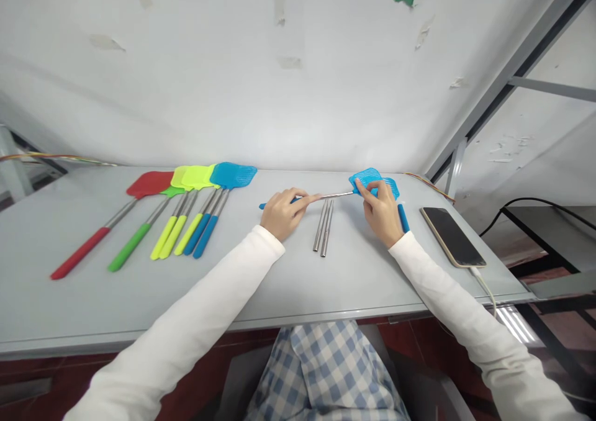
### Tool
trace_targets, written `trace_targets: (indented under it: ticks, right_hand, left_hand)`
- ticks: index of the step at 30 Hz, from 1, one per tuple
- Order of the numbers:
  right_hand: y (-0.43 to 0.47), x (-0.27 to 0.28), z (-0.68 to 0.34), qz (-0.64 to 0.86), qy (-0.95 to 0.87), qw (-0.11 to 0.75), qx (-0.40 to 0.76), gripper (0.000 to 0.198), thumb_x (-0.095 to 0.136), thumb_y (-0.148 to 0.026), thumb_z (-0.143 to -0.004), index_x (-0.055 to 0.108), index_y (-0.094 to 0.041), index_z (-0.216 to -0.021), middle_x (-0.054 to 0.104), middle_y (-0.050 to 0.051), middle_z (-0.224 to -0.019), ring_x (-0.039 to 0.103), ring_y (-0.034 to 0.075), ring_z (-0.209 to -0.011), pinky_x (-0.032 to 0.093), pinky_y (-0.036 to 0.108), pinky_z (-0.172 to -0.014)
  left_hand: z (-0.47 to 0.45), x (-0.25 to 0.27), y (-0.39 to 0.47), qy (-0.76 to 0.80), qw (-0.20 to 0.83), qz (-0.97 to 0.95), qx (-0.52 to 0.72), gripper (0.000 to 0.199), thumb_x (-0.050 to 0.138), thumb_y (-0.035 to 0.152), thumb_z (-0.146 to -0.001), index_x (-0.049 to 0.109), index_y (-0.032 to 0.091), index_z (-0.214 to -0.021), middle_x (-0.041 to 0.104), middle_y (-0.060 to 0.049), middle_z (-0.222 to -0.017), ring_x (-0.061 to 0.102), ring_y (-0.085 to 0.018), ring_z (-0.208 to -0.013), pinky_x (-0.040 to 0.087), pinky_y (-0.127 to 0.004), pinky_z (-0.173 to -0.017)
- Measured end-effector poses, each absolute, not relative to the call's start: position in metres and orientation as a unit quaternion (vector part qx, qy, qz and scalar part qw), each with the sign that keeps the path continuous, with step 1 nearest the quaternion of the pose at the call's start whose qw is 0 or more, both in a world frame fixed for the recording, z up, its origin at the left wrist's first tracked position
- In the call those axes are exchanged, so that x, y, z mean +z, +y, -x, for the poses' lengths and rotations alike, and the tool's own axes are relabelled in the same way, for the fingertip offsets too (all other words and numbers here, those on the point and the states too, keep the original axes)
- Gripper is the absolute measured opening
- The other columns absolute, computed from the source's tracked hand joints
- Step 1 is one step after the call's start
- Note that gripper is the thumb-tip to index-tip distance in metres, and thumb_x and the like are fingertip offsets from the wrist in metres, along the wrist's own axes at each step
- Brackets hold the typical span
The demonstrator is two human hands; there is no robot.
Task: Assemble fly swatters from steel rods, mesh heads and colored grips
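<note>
My left hand [282, 215] is closed around the blue handle of a fly swatter, with a finger stretched along its thin metal rod. The rod points right and meets the blue mesh head of this fly swatter [365, 175], which the fingers of my right hand [382, 213] grip near its neck. Partly hidden behind my right hand is a second blue swatter head [392, 188]. A loose blue handle [403, 218] lies beside that hand. Several bare metal rods [321, 230] lie on the table between my hands.
On the left, fly swatters lie in a row: a red one [88, 251], a green one [135, 244], several yellow ones [173, 231] and blue ones [210, 227]. A phone [452, 237] with a white cable [485, 282] lies at the right of the grey table [298, 294]. Behind stands a white wall [233, 98].
</note>
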State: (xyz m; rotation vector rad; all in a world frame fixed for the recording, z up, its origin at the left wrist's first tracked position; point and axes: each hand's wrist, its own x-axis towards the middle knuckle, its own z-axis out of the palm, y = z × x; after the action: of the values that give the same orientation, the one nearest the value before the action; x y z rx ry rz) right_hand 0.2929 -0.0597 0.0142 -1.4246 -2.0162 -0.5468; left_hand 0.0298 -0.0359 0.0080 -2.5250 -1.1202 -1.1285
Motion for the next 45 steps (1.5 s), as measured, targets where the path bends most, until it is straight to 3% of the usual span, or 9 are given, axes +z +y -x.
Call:
trace_targets:
  ticks: [9, 14, 19, 30, 40, 45]
  right_hand:
    - [-0.064, 0.019, -0.292, 0.536, -0.778, 0.257, -0.203, 0.057, 0.03, -0.006, -0.092, 0.054, -0.03, -0.138, 0.054, 0.011, -0.101, 0.051, 0.021, -0.083, 0.046, 0.035, -0.075]
    - [-0.065, 0.016, -0.289, 0.554, -0.784, 0.191, -0.204, 0.054, 0.032, -0.006, -0.093, 0.054, -0.027, -0.137, 0.054, 0.01, -0.096, 0.052, 0.02, -0.079, 0.045, 0.032, -0.069]
    - [-0.065, 0.008, -0.284, 0.546, -0.798, 0.141, -0.212, 0.056, 0.032, -0.002, -0.09, 0.048, -0.02, -0.14, 0.055, 0.013, -0.1, 0.054, 0.022, -0.085, 0.048, 0.033, -0.071]
    - [-0.069, 0.005, -0.274, 0.534, -0.818, 0.106, -0.187, 0.053, 0.039, 0.0, -0.088, 0.048, -0.014, -0.138, 0.054, 0.014, -0.103, 0.055, 0.022, -0.09, 0.049, 0.033, -0.077]
    - [-0.063, -0.005, -0.286, 0.49, -0.841, 0.169, -0.156, 0.059, 0.03, 0.0, -0.088, 0.045, -0.019, -0.141, 0.055, 0.012, -0.108, 0.057, 0.018, -0.087, 0.05, 0.03, -0.075]
    - [-0.059, -0.009, -0.288, 0.488, -0.847, 0.182, -0.104, 0.054, 0.03, -0.004, -0.09, 0.051, -0.021, -0.137, 0.056, 0.011, -0.109, 0.056, 0.018, -0.085, 0.05, 0.03, -0.071]
  left_hand:
    - [-0.03, 0.008, -0.036, -0.383, 0.058, 0.851, -0.353, 0.037, 0.041, 0.027, -0.097, 0.067, 0.033, -0.122, 0.067, -0.005, -0.097, 0.057, -0.015, -0.079, 0.043, -0.028, -0.073]
    - [-0.031, 0.011, -0.042, -0.41, 0.044, 0.862, -0.296, 0.038, 0.041, 0.03, -0.096, 0.065, 0.035, -0.125, 0.066, -0.006, -0.091, 0.057, -0.015, -0.075, 0.039, -0.025, -0.061]
    - [-0.035, 0.011, -0.048, -0.448, 0.051, 0.857, -0.25, 0.037, 0.041, 0.034, -0.096, 0.065, 0.034, -0.125, 0.064, -0.007, -0.088, 0.057, -0.016, -0.067, 0.029, -0.026, -0.051]
    - [-0.035, 0.003, -0.045, -0.453, 0.069, 0.861, -0.223, 0.035, 0.044, 0.035, -0.095, 0.065, 0.034, -0.124, 0.064, -0.008, -0.085, 0.054, -0.015, -0.058, 0.028, -0.026, -0.051]
    - [-0.037, 0.011, -0.051, -0.461, 0.082, 0.857, -0.217, 0.037, 0.041, 0.038, -0.096, 0.066, 0.032, -0.123, 0.065, -0.009, -0.085, 0.059, -0.018, -0.065, 0.027, -0.028, -0.051]
    - [-0.036, 0.011, -0.05, -0.469, 0.067, 0.854, -0.217, 0.034, 0.046, 0.037, -0.093, 0.069, 0.032, -0.119, 0.066, -0.009, -0.084, 0.059, -0.018, -0.066, 0.03, -0.027, -0.053]
